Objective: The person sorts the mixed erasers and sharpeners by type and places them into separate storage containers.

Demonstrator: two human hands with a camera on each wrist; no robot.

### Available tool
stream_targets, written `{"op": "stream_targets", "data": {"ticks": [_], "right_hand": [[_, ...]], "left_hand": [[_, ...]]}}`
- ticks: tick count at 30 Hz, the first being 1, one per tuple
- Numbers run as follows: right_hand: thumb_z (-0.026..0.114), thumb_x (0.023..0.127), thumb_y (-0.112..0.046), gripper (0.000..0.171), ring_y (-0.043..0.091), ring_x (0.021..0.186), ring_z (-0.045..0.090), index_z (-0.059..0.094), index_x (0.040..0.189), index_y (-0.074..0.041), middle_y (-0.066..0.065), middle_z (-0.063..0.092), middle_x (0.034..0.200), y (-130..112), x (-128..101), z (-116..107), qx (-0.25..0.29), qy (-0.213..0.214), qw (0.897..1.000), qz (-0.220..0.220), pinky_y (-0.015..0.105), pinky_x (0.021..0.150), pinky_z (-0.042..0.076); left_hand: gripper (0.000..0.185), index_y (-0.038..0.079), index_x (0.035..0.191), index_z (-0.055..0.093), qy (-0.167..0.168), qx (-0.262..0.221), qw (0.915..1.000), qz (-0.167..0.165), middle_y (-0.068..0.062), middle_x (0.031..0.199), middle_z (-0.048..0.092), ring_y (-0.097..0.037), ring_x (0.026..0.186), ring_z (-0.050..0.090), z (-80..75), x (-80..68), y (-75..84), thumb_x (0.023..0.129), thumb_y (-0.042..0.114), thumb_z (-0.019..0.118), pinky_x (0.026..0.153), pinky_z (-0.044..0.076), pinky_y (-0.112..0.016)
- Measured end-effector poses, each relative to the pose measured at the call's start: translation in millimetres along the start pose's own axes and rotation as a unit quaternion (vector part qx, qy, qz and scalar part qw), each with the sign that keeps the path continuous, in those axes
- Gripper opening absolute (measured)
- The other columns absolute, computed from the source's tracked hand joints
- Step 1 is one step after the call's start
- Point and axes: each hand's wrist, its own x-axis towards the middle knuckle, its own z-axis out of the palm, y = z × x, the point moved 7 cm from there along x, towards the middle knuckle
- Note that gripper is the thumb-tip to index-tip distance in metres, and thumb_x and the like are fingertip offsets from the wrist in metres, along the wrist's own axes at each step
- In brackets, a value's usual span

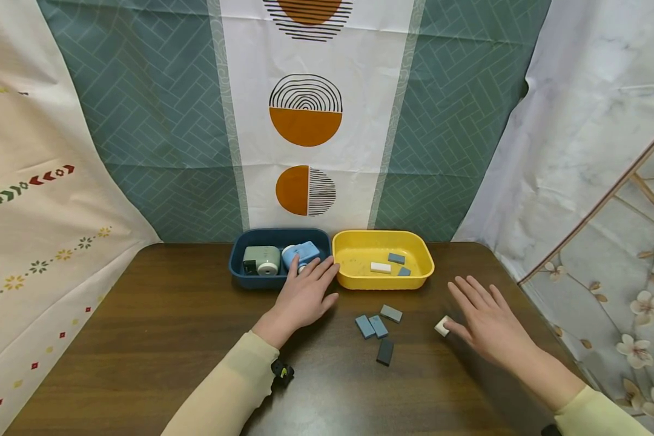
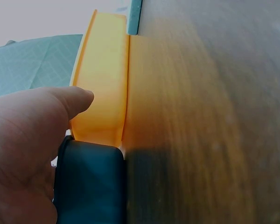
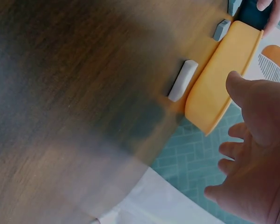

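Fingers extended, my left hand [image 1: 303,297] reaches over the front rim of the dark blue bin [image 1: 240,282]. Inside that bin lie a green toy camera [image 1: 263,258] and a light blue one [image 1: 307,251], the latter partly covered by the fingers. My right hand [image 1: 487,324] hovers over the table's right side with its fingers spread. Its thumb overlaps a white block [image 1: 441,326] in the head view; the right wrist view shows the thumb apart from the white block [image 3: 183,80]. Neither hand grips anything.
A yellow bin [image 1: 384,283] beside the blue one holds a white block [image 1: 380,267] and two blue-grey blocks. Several loose blocks lie in front, among them a black block [image 1: 384,352] and a grey block [image 1: 391,313]. A patterned curtain [image 1: 185,121] hangs behind the table.
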Motion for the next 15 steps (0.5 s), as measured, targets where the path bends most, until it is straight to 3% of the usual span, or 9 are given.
{"op": "stream_targets", "data": {"ticks": [6,15], "right_hand": [[0.087,0.094,-0.037,0.082,0.051,0.151,0.044,0.055,0.157,0.003,0.029,0.052,0.161,1,-3,1,-0.007,0.002,1.000,-0.003,0.075,0.117,0.034],[0.083,0.098,-0.042,0.081,0.052,0.151,0.045,0.056,0.155,0.008,0.031,0.052,0.161,4,-11,10,-0.016,-0.048,0.998,0.026,0.076,0.119,0.032]], "left_hand": [[0.073,0.020,0.174,0.038,-0.001,-0.008,1.0000,-0.003,0.000,0.181,0.029,-0.034,0.165,0.031,0.1,-0.5,-0.6,0.111,0.045,0.066,0.132,-0.003,-0.068],[0.074,0.021,0.174,0.037,-0.003,-0.001,1.0000,-0.003,0.000,0.182,0.027,-0.033,0.165,0.030,1.2,-0.1,-0.3,0.111,0.047,0.065,0.132,-0.003,-0.067]]}}
